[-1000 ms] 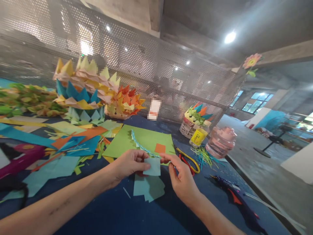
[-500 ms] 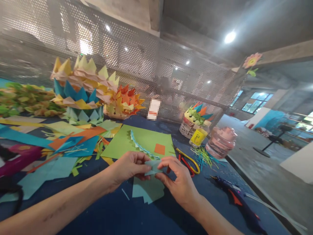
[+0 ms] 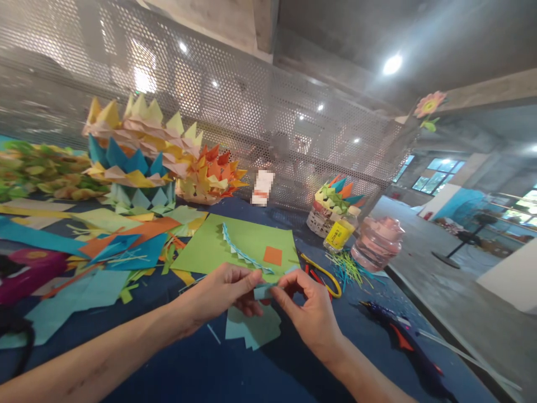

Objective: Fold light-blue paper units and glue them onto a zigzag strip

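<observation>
Between my two hands is a small piece of light blue paper (image 3: 262, 293). My left hand (image 3: 229, 288) pinches its left side, while the thumb and fingertips of my right hand (image 3: 302, 294) close on its right side. Below them on the dark blue table lies a larger light blue paper (image 3: 251, 329) with a jagged edge. Just beyond my hands, a green sheet (image 3: 210, 238) carries a curved, toothed blue paper strip (image 3: 235, 249) and an orange paper square (image 3: 273, 256). Part of the paper is hidden behind my fingers.
Yellow-and-red-handled scissors (image 3: 331, 274) and a dark glue gun (image 3: 405, 333) lie at the right. Behind them stand a yellow-labelled bottle (image 3: 338, 235) and a pink transparent bottle (image 3: 377, 243). Paper scraps (image 3: 138, 246) and folded paper crowns (image 3: 130, 162) cover the left; a magenta tool (image 3: 31, 274) sits there.
The small blue paper, flat and facing me earlier, now appears narrower, tilted or folded. My left thumb has moved up along it, and the left fingers sit lower beneath.
</observation>
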Motion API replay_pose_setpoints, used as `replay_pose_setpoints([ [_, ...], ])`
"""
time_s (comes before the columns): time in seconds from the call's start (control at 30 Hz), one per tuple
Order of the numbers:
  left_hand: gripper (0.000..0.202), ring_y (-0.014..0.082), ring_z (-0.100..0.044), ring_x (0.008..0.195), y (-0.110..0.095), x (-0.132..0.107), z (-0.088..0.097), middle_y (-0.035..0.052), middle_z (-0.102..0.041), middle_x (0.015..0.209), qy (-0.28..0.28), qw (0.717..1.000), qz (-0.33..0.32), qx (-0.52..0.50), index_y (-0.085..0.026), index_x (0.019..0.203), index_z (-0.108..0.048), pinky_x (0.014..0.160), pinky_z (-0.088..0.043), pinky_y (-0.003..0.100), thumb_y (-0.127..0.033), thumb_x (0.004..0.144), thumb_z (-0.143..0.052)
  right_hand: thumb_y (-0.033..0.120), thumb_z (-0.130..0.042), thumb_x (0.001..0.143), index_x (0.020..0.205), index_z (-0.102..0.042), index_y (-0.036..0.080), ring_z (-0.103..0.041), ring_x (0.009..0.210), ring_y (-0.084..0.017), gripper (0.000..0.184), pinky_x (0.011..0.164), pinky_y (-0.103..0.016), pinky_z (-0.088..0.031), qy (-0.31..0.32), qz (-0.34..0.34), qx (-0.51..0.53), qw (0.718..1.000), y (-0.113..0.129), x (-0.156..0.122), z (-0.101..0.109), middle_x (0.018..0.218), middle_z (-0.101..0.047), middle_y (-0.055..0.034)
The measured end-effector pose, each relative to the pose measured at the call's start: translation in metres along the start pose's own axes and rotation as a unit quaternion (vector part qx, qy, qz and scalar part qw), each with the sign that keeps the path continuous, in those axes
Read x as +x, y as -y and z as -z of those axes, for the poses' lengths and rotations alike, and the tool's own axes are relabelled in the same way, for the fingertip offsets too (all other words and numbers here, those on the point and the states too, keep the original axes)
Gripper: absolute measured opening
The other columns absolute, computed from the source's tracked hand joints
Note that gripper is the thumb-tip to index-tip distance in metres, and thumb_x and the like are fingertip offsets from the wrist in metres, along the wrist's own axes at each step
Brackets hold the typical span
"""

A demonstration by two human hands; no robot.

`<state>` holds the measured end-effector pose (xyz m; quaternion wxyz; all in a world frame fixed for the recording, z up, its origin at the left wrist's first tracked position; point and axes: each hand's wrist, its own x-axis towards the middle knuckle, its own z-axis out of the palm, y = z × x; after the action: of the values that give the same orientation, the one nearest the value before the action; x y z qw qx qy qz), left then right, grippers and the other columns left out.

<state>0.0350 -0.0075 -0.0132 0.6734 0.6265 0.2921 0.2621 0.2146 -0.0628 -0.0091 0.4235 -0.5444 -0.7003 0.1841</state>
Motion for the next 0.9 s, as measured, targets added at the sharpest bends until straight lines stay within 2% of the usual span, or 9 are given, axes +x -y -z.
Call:
replay_pose_setpoints([
  [0.07,0.040,0.0143,-0.064,0.062,0.0010,0.0012,-0.0003,0.0039,-0.070,0.064,0.003,1.000,-0.013,0.009,-0.013,0.080,-0.066,0.063,-0.049,0.026,-0.052,0.077,-0.057,0.031,-0.061,0.080,0.072,-0.058,0.016,-0.053,0.058,-0.011,0.017,0.056,-0.021,-0.043,-0.005,0.005,0.003,1.000,-0.0003,-0.0007,-0.0002,0.064,-0.060,0.0000],
  [0.2,0.029,0.0114,-0.060,0.055,0.0034,0.0039,-0.0023,0.0004,-0.069,0.061,-0.013,0.999,-0.018,0.038,-0.014,0.083,-0.066,0.057,-0.047,0.022,-0.037,0.066,-0.071,0.028,-0.062,0.080,0.072,-0.058,0.016,-0.053,0.058,-0.011,0.015,0.056,-0.021,-0.044,-0.017,0.011,0.011,1.000,-0.0004,-0.0033,-0.0016,0.064,-0.059,0.0004],
  [0.43,0.021,0.0119,-0.062,0.055,0.0004,0.0032,-0.0048,0.0010,-0.068,0.059,-0.025,0.998,-0.022,0.060,-0.013,0.069,-0.064,0.054,-0.048,0.021,-0.034,0.071,-0.065,0.028,-0.062,0.079,0.073,-0.056,0.017,-0.053,0.058,-0.011,0.014,0.056,-0.021,-0.043,-0.020,-0.002,0.032,0.999,0.0038,-0.0037,-0.0037,0.064,-0.058,0.0014],
  [0.5,0.022,0.0120,-0.063,0.055,-0.0001,0.0026,-0.0044,0.0012,-0.068,0.060,-0.028,0.997,-0.023,0.067,-0.013,0.067,-0.063,0.054,-0.048,0.021,-0.034,0.072,-0.064,0.028,-0.063,0.078,0.081,-0.056,0.018,-0.054,0.061,-0.011,0.013,0.058,-0.021,-0.044,-0.026,-0.009,0.046,0.999,0.0041,-0.0034,-0.0037,0.069,-0.059,0.0011],
  [0.67,0.022,0.0119,-0.064,0.056,0.0009,0.0017,-0.0034,0.0012,-0.068,0.062,-0.032,0.996,-0.020,0.075,-0.013,0.067,-0.062,0.054,-0.047,0.021,-0.034,0.074,-0.062,0.030,-0.065,0.077,0.102,-0.049,0.020,-0.054,0.064,-0.011,0.032,0.061,-0.022,-0.045,0.006,-0.043,0.095,0.994,0.0030,-0.0027,-0.0046,0.076,-0.061,0.0014],
  [0.77,0.022,0.0122,-0.064,0.055,0.0018,0.0019,-0.0033,0.0007,-0.068,0.060,-0.030,0.996,-0.023,0.075,-0.013,0.066,-0.061,0.054,-0.048,0.022,-0.034,0.075,-0.061,0.030,-0.067,0.075,0.103,-0.048,0.020,-0.053,0.061,-0.012,0.036,0.057,-0.022,-0.043,0.027,-0.061,0.107,0.992,0.0034,-0.0024,-0.0059,0.072,-0.061,0.0019],
  [0.9,0.022,0.0123,-0.063,0.056,0.0006,0.0011,-0.0036,0.0011,-0.068,0.063,-0.013,0.997,-0.023,0.078,-0.014,0.067,-0.060,0.055,-0.048,0.022,-0.035,0.075,-0.060,0.029,-0.067,0.075,0.102,-0.050,0.019,-0.052,0.059,-0.011,0.033,0.055,-0.022,-0.042,0.024,-0.056,0.099,0.993,0.0053,-0.0027,-0.0065,0.067,-0.059,0.0025],
])
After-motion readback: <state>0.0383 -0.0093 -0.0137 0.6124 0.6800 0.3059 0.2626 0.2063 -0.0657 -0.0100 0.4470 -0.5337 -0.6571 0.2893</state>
